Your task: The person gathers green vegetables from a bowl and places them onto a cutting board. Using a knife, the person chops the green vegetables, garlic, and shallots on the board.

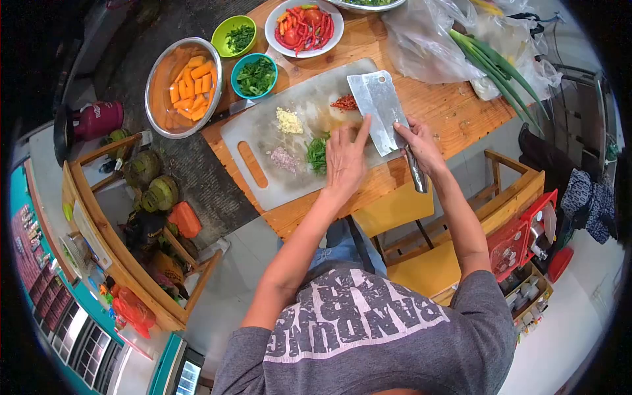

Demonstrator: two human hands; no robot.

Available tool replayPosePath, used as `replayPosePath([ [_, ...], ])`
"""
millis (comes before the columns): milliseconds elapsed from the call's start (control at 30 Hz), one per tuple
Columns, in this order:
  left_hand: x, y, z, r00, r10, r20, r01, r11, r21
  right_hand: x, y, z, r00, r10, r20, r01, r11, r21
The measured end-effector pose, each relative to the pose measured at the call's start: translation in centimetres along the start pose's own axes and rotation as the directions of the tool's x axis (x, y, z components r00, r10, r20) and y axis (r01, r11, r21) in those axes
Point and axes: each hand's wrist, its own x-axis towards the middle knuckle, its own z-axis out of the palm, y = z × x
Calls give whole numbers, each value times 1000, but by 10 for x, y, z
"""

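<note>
My right hand (421, 143) grips the dark handle of a cleaver (378, 105), whose broad blade is held flat over the right end of the white cutting board (237, 135). My left hand (345, 158) has its fingers stretched out, the index fingertip at the blade's near edge. Beside the left hand lies a heap of chopped green herbs (317, 155). Chopped pale purple shallots (283, 160) and minced garlic (289, 121) sit farther left on the board. Finely chopped red chili (344, 102) lies left of the blade, which may hide part of it.
Behind the board stand a metal bowl of carrot pieces (193, 89), a green bowl (224, 33) and a blue bowl (245, 60) of chopped greens, and a plate of red chilies (305, 29). Plastic bags (428, 46) and green onions (500, 66) lie at the right.
</note>
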Motion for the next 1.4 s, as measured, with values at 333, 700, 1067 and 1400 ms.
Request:
replayPosePath([
  [333, 25, -19, 2, 996, -4, -84, 11, 997, 73, -22, 0, -10, 996, -54, -75, 45, 992, -119],
  [700, 36, -35, -40, 975, -34, -220, -13, 978, -208, -57, 3, -12, 553, -803, 223, 497, 102, -862],
  [1067, 47, -16, -61, 891, 378, 252, -386, 922, -16, -49, 6, -9, 487, -759, 433, 521, -145, -841],
  [1400, 56, -42, -60, 901, 308, 306, -370, 913, 170, -49, 6, -11, 494, -767, 410, 510, -127, -851],
])
